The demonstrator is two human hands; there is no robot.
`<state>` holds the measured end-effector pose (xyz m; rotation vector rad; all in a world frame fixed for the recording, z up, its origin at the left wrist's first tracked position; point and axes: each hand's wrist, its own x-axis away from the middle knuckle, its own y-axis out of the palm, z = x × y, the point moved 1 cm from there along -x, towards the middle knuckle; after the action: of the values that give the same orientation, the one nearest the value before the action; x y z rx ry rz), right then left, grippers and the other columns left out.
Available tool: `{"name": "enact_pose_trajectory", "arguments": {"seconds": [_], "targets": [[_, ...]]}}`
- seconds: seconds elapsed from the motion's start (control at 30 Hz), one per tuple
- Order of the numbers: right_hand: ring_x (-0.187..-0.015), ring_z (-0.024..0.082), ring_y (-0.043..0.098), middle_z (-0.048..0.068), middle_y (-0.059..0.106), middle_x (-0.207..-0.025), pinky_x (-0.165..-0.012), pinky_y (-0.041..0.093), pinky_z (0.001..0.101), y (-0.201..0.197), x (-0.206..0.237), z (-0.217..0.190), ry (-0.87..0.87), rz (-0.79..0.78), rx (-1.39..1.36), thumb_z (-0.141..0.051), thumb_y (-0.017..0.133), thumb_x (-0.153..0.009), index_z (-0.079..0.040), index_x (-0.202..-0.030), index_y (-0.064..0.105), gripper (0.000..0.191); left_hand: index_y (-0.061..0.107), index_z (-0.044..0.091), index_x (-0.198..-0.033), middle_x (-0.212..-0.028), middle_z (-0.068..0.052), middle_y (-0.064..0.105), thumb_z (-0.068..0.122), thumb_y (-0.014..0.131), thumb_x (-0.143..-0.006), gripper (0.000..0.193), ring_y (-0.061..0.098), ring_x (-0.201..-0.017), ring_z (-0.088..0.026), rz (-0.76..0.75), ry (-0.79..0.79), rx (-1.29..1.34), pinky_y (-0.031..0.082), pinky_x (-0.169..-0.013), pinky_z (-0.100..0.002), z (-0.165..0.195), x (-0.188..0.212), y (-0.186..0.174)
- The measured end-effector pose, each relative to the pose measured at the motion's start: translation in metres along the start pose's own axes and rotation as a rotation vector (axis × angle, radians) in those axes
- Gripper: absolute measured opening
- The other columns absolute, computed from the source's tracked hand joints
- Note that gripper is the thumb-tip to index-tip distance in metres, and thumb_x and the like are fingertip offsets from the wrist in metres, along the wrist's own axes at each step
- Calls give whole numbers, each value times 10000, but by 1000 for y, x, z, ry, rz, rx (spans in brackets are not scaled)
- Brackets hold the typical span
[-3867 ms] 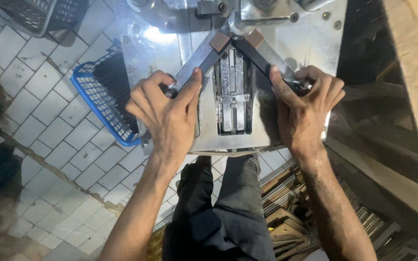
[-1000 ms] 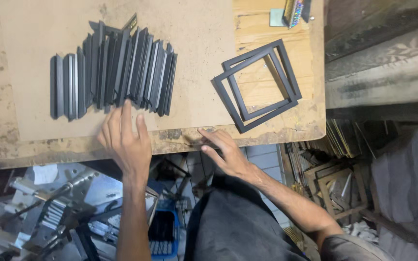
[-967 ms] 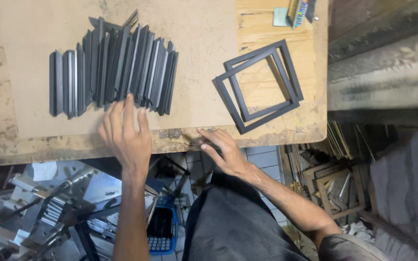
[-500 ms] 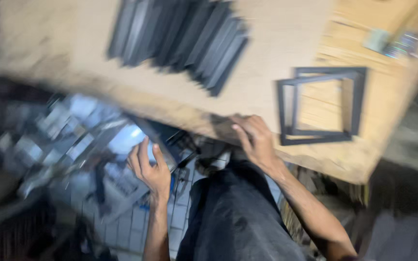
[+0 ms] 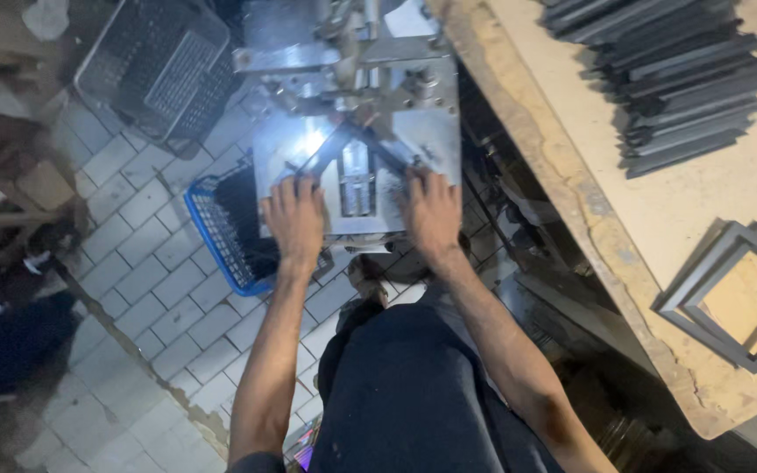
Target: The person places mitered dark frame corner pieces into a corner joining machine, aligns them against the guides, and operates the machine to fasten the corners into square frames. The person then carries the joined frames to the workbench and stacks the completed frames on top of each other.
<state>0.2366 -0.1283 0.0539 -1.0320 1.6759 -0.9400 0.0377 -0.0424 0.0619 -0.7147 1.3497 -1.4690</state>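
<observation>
Head view, looking down: the metal joining machine [image 5: 357, 131] is blurred and washed out by a bright glare on its plate, so its upper parts are hard to make out. Two dark frame strips [image 5: 352, 144] lie on the plate, meeting in a V at the machine's centre; how their far ends join is hidden in the glare. The strips are slim, dark and straight, each running from the corner outward toward one hand.

The left hand [image 5: 295, 217] presses flat on the near end of the left strip, fingers spread and laid down, not curled around it. The right hand [image 5: 434, 213] does likewise on the right strip, fingers extended over it. A blue wire basket [image 5: 221, 232] stands on the tiled floor [image 5: 133, 289] just left of the machine, partly hidden behind the left forearm.

Right of the machine, the tabletop [image 5: 659, 201] carries a row of dark strips [image 5: 685, 74], cut off at the top edge, and finished dark frames [image 5: 738, 293], cut off at the right.

Half a second earlier the left hand hung free below the tabletop and the right hand gripped its edge; both hands now sit on the machine.
</observation>
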Motion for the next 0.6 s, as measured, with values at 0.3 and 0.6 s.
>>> {"name": "enact_pose_trajectory", "arguments": {"seconds": [0.3,0.6], "targets": [[-901,294,568,188,551,-1068,-769,490,406,-64,72,-32,194,2,-353,-21,768,-909,-29,-1260,710,356,673,-15,-1323,-1102,-130,494,98,735,-989,358,548,-966,-303,94,242,276,468,-833,-458,-29,87,-83],[-845,252,527,121,379,-1066,-746,438,419,-134,111,-74,-80,515,-213,39,700,-888,20,-1201,619,324,689,8,-1265,-1057,-87,429,73,793,-942,346,519,-807,-217,478,406,280,451,-711,-388,-29,134,-165]]}}
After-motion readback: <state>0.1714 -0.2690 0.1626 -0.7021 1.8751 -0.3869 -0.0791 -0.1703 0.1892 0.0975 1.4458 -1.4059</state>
